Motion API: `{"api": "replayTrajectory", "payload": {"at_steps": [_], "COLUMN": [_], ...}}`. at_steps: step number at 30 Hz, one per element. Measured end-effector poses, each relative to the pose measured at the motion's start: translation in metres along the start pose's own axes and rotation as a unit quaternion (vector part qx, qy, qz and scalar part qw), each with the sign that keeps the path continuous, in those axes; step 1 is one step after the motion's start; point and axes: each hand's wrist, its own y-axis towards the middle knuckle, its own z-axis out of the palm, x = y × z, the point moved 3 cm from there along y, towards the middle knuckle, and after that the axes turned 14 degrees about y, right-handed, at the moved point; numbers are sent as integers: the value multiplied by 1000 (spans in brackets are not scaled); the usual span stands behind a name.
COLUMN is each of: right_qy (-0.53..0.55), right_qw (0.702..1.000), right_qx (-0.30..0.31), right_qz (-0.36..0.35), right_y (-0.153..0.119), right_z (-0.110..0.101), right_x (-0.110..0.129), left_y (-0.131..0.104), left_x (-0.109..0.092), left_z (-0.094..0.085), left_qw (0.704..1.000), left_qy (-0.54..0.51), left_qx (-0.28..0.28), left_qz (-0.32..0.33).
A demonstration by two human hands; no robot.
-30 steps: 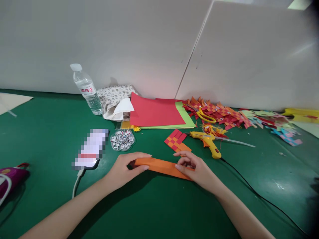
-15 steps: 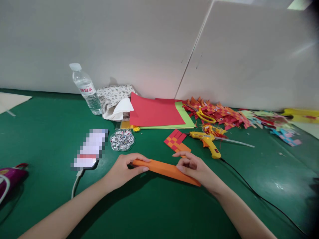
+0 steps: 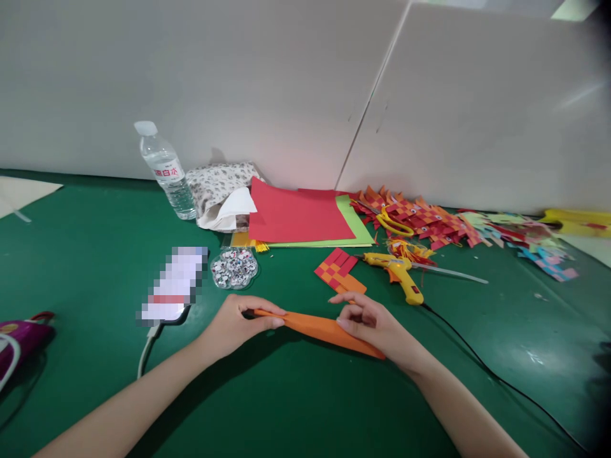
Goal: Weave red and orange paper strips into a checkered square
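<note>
A long folded strip of orange paper (image 3: 324,331) is held between my two hands above the green table (image 3: 305,407). My left hand (image 3: 243,324) pinches its left end between thumb and fingers. Near the strip's right end, my right hand (image 3: 372,321) grips it with the thumb and a curled finger, the index finger reaching out above. Just beyond my right hand lies a red and orange woven paper piece (image 3: 337,267). A yellow glue gun (image 3: 401,273) rests to the right of that piece.
Red sheets (image 3: 300,213), a patterned tissue pouch (image 3: 224,184) and a water bottle (image 3: 167,168) stand or lie near the wall. A phone (image 3: 174,283) and a clear case of googly eyes (image 3: 233,268) are at left. Yellow scissors (image 3: 394,222) lie by woven paper fish (image 3: 429,219).
The orange strip has bent and tilted slightly in my hands, showing a narrower left part. Both hands keep their grip and have barely shifted.
</note>
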Motion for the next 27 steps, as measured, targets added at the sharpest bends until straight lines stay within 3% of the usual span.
{"api": "replayTrajectory", "payload": {"at_steps": [3,12,17,23,27], "right_qy": [-14,-7,0,-3,3], "right_qw": [1000,1000,1000,1000,1000], "right_qx": [-13,-2,9,15,21], "right_qz": [-7,3,-6,1,7], "right_y": [0,-1,-2,-1,-1], "right_z": [-2,0,3,5,5], "right_x": [2,3,5,4,1], "left_y": [-1,-2,-4,-11,-10], "left_x": [-1,-4,-6,-14,-14], "left_z": [-1,-3,-4,-6,-5], "left_qw": [1000,998,994,970,980], "left_qy": [-13,1,-2,56,67], "left_qx": [11,-27,-41,-97,-72], "left_qz": [21,50,106,215,172]}}
